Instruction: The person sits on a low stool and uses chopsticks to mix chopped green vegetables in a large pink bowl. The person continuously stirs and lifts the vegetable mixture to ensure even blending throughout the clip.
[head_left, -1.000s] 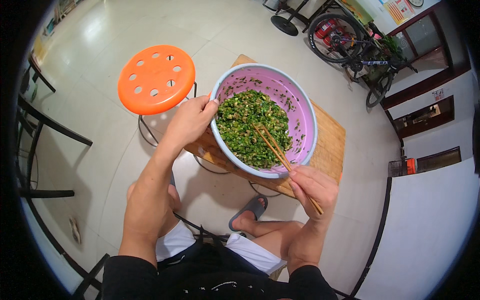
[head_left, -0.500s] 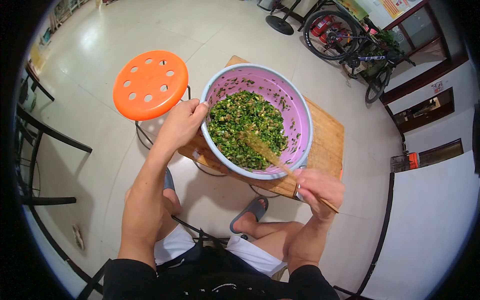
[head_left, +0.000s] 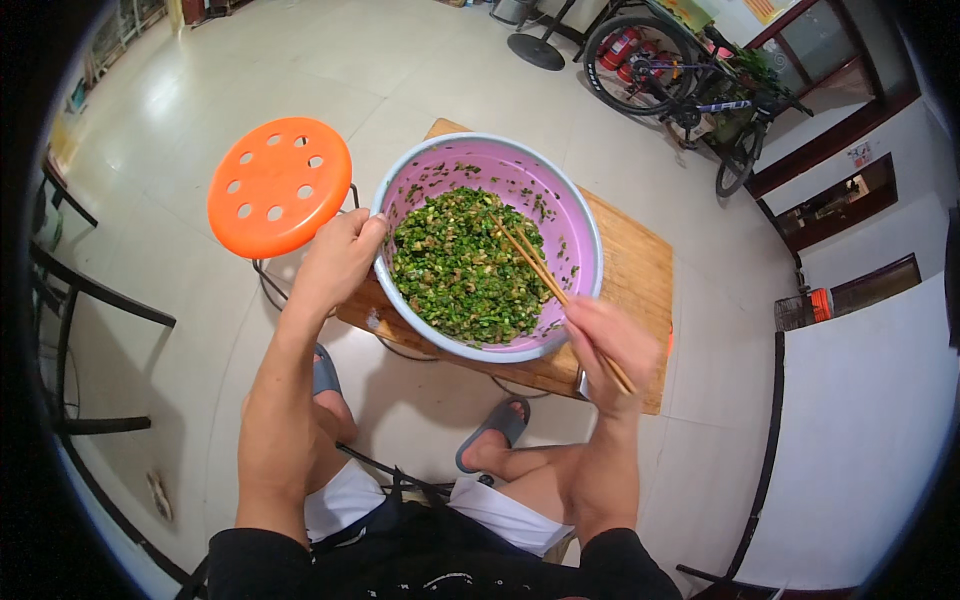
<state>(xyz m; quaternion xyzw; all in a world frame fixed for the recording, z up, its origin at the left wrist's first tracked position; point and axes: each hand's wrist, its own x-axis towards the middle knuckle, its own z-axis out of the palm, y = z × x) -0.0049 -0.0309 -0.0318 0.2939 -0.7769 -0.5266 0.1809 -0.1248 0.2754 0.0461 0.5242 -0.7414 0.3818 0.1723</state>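
A large basin point(head_left: 590, 235), pink inside with a pale blue rim, stands on a wooden board point(head_left: 640, 270). Finely chopped greens mixed with brownish bits point(head_left: 465, 265) fill its bottom, and scraps cling to the inner wall. My left hand point(head_left: 345, 250) grips the basin's left rim, thumb on top and the other fingers out of sight. In my right hand point(head_left: 615, 350), over the near right rim, is a pair of wooden chopsticks point(head_left: 538, 262). Their tips point to the upper left and reach the chopped mixture.
An orange round stool point(head_left: 280, 185) with holes in its seat stands left of the board. Black chair legs point(head_left: 100, 290) are at the far left. A bicycle point(head_left: 690, 90) and red fire extinguishers point(head_left: 620, 50) stand at the back right. A white panel point(head_left: 860, 440) lies to the right.
My right hand has moved up and left with the chopsticks, whose tips shift to the upper right part of the mixture. The whole view has shifted slightly; my left hand keeps the rim.
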